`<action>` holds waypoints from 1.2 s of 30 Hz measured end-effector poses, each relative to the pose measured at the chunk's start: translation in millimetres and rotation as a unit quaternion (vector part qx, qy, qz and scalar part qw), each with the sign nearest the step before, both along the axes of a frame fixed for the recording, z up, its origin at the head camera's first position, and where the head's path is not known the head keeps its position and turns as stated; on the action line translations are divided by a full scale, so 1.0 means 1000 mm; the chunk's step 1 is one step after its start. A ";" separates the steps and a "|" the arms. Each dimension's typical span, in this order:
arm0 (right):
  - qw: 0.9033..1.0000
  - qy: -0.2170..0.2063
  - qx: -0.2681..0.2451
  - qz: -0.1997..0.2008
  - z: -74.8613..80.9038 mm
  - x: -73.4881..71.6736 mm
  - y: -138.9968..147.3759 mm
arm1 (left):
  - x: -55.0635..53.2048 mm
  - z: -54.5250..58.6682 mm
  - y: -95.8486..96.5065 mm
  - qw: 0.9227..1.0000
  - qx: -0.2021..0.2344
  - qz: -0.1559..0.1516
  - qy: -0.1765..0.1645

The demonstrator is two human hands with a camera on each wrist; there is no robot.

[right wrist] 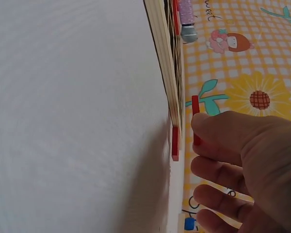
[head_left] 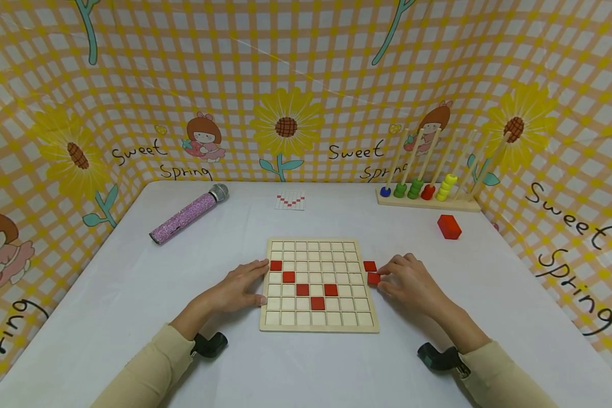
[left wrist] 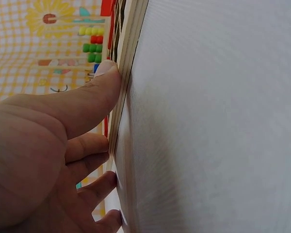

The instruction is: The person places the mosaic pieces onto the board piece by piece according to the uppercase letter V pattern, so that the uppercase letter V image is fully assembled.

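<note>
A square wooden grid board [head_left: 288,323] lies flat on the table, with several red square tiles [head_left: 318,304] set in its cells in a V-like pattern. My left hand [head_left: 238,288] rests against the board's left edge, thumb [left wrist: 99,97] and fingertips touching the rim. Beside the right edge, my right hand [head_left: 413,283] pinches a red tile [right wrist: 195,104] between thumb and finger, raised off the table in the right wrist view. Another red tile [head_left: 369,266] lies on the table right by the board's edge.
Behind the board lies a small card [head_left: 289,200] printed with a red V pattern on a grid. A glittery pink microphone [head_left: 186,216] is at the back left. At the back right stand a bead-and-peg counting frame [head_left: 428,203] and a red block [head_left: 449,226].
</note>
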State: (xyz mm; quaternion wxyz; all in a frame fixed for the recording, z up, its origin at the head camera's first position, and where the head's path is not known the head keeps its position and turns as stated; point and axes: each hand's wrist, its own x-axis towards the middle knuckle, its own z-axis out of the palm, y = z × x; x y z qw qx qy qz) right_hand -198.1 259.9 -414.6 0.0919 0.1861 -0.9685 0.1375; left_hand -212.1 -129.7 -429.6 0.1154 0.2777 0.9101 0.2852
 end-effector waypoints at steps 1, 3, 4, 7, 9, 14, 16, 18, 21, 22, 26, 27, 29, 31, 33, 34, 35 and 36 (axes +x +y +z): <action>1.000 0.002 -0.002 0.001 0.000 0.000 -0.001 | 0.000 0.000 0.000 1.000 0.000 0.000 0.000; 1.000 0.005 -0.005 0.003 0.002 0.001 -0.003 | 0.000 0.000 0.000 1.000 0.000 0.001 0.000; 1.000 0.006 -0.006 0.004 0.002 0.002 -0.004 | 0.000 0.000 0.000 1.000 0.000 0.001 -0.001; 1.000 0.012 -0.008 0.010 0.003 0.002 -0.006 | 0.000 0.000 0.000 1.000 0.000 0.000 -0.002; 1.000 0.013 -0.010 0.013 0.004 0.003 -0.008 | 0.000 -0.001 0.000 1.000 0.000 0.000 -0.001; 1.000 0.013 -0.011 0.020 0.006 0.003 -0.013 | -0.001 -0.001 0.000 1.000 0.002 -0.001 -0.002; 1.000 0.013 -0.011 0.024 0.006 0.003 -0.015 | -0.001 -0.001 0.000 1.000 0.000 0.000 -0.003; 0.999 0.013 -0.013 0.028 0.007 0.003 -0.017 | -0.001 -0.001 0.000 1.000 0.000 0.000 -0.004; 0.999 0.015 -0.015 0.032 0.007 0.002 -0.020 | -0.001 -0.001 0.000 1.000 -0.001 0.001 -0.004; 0.999 0.017 -0.015 0.034 0.007 0.002 -0.021 | -0.001 -0.001 0.000 1.000 -0.001 0.000 -0.003; 0.999 0.024 -0.015 0.039 0.006 0.001 -0.026 | 0.000 -0.001 0.000 1.000 -0.002 0.000 0.000; 0.999 0.023 -0.015 0.040 0.006 0.001 -0.027 | 0.000 -0.001 0.000 1.000 -0.002 0.000 0.000; 0.999 0.021 -0.016 0.041 0.006 0.000 -0.030 | 0.000 -0.001 0.000 1.000 -0.002 0.001 -0.001; 0.999 0.017 -0.014 0.042 0.006 0.000 -0.033 | -0.001 -0.001 0.000 1.000 -0.003 0.002 -0.001; 0.999 0.017 -0.011 0.045 0.005 -0.001 -0.035 | -0.001 -0.001 0.000 1.000 -0.003 0.002 -0.001; 0.999 0.017 -0.009 0.046 0.005 -0.001 -0.036 | -0.001 -0.001 0.000 1.000 -0.003 0.002 -0.001; 0.999 0.018 -0.007 0.048 0.005 -0.002 -0.037 | -0.001 -0.001 0.000 1.000 -0.003 0.002 -0.001; 0.999 0.018 -0.005 0.049 0.005 -0.003 -0.039 | -0.001 -0.001 0.000 1.000 -0.003 0.003 -0.001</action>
